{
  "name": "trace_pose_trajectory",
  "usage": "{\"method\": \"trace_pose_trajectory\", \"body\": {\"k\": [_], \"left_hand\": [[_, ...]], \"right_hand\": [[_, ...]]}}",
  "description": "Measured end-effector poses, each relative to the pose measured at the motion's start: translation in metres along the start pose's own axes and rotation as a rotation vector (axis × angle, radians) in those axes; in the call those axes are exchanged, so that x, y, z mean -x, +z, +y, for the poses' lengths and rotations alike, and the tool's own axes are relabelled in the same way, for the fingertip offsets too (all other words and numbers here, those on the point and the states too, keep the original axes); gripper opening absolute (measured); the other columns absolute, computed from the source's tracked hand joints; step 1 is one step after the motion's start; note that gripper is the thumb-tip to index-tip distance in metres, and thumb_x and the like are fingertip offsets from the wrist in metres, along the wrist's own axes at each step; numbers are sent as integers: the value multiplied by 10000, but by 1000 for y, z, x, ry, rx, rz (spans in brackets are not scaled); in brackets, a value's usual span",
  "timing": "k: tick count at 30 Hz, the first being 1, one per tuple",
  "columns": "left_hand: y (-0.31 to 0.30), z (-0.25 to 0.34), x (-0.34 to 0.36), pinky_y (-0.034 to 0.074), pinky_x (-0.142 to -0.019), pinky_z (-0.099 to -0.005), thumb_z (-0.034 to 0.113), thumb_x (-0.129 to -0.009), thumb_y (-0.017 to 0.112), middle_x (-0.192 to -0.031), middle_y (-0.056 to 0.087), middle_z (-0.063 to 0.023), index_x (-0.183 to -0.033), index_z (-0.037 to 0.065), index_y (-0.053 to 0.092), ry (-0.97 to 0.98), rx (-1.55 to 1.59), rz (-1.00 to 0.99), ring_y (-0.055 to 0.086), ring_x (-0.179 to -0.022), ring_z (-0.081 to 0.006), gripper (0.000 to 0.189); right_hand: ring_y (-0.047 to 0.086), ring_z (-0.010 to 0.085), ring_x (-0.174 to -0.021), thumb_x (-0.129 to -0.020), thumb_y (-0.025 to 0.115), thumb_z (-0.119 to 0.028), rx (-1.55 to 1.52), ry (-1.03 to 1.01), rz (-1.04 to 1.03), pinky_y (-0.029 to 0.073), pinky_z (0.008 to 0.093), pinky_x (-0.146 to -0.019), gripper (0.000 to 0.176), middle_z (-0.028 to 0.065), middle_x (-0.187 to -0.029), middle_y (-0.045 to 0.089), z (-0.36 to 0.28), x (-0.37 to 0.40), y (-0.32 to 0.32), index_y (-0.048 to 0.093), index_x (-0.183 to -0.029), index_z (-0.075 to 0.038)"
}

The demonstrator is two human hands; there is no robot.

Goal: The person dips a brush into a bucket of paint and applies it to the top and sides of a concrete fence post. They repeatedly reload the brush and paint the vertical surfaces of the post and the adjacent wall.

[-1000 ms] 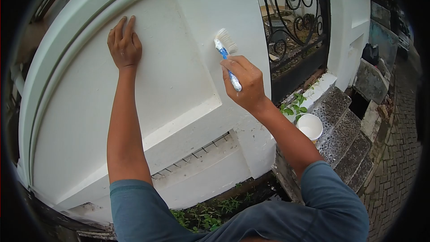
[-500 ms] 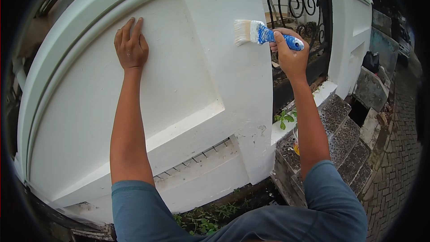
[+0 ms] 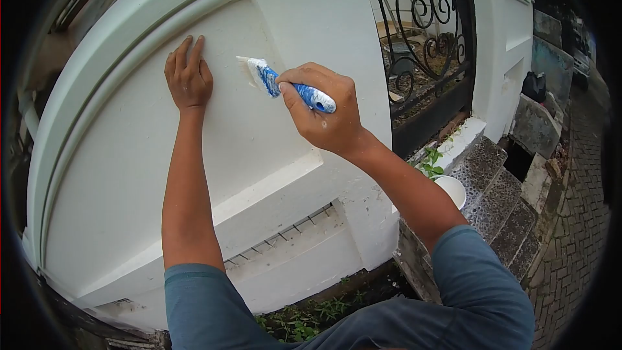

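My right hand (image 3: 327,105) grips a paintbrush (image 3: 267,78) by its blue handle, which is smeared with white paint. The bristles point up and left at the recessed panel of the white wall (image 3: 240,129) and appear to touch it. To the left, my left hand (image 3: 188,76) lies against the same panel with its fingers stretched upward, holding nothing. The curved moulding (image 3: 149,23) of the wall runs just above that hand.
A black iron gate (image 3: 427,45) stands right of the wall. Below it are stone steps (image 3: 479,165), a white container (image 3: 451,189) partly behind my right forearm, and a small green plant (image 3: 430,162). Weeds (image 3: 311,317) grow at the wall's foot. Brick paving (image 3: 567,246) lies far right.
My right hand has carried the paintbrush left and down, from beside the gate onto the recessed panel. The white container has come into clearer view. My left hand stays on the panel.
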State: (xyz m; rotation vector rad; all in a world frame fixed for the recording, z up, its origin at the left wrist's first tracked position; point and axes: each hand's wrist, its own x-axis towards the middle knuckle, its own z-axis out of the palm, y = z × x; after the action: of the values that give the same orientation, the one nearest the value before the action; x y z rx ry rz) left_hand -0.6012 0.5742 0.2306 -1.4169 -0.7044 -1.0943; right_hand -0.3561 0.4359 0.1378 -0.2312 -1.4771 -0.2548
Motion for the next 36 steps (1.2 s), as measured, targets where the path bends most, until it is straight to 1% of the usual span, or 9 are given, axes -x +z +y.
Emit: {"method": "trace_pose_trajectory", "body": {"k": [2,5,9,13,17,22,25,30,36], "left_hand": [[1,-1,1,366,-1092,-380,73,-855,546,-1289,620,-20,-1229,195,678,1,6,-3,549,-1191,-202,415],[1,-2,1,363,-1096,-381,72,-853,544,-1290,620,-17,-1230,199,677,-4,19,2,549,-1192,-202,420],[3,-2,2,362,-1098,-382,72,-853,541,-1290,620,-16,-1230,204,678,-10,16,8,549,-1190,-203,422],[2,0,2,363,-1100,-383,72,-853,539,-1290,619,-15,-1226,204,679,-14,14,5,550,-1187,-203,420],[1,0,1,363,-1099,-382,72,-849,542,-1294,617,-14,-1228,201,677,-14,9,6,549,-1189,-202,423],[-2,2,0,363,-1098,-385,71,-852,541,-1298,612,-16,-1232,193,674,-19,5,-8,547,-1191,-204,421],[-3,1,0,368,-1096,-388,66,-857,539,-1300,610,-17,-1232,189,674,-16,2,-13,544,-1194,-207,417],[-2,0,1,370,-1096,-393,60,-860,539,-1304,607,-18,-1233,187,674,-19,21,-10,541,-1198,-215,416],[-3,2,1,362,-1113,-399,62,-860,539,-1304,606,-19,-1240,189,667,-31,20,-21,538,-1205,-217,421]], "right_hand": [[692,142,-680,-915,633,-75,-140,364,128,558,246,-599,123,109,-798,700,12,-5,-15,683,-938,34],[689,138,-659,-933,640,-119,-178,589,350,560,235,-592,182,108,-779,691,52,-9,-53,678,-968,56],[684,149,-643,-897,634,-72,249,320,318,535,275,-569,126,115,-763,701,66,-8,-91,692,-930,34],[652,282,-665,-834,653,-24,760,-105,251,517,359,-588,94,144,-789,645,60,-15,-85,671,-922,3],[624,281,-639,-727,709,26,674,-108,16,528,352,-588,194,118,-778,580,48,-4,-26,651,-909,-8],[669,219,-674,-826,661,-2,139,-156,99,538,291,-594,71,137,-793,673,20,-17,-6,671,-895,13],[684,151,-693,-916,636,-66,-296,300,167,554,256,-614,118,114,-821,695,19,-28,-26,683,-946,39],[690,121,-693,-939,643,-145,-182,453,313,561,235,-617,167,77,-777,693,88,-32,-88,697,-963,12],[696,197,-676,-871,661,-57,512,136,399,538,299,-591,98,126,-786,698,101,-43,-132,689,-940,6]]}}
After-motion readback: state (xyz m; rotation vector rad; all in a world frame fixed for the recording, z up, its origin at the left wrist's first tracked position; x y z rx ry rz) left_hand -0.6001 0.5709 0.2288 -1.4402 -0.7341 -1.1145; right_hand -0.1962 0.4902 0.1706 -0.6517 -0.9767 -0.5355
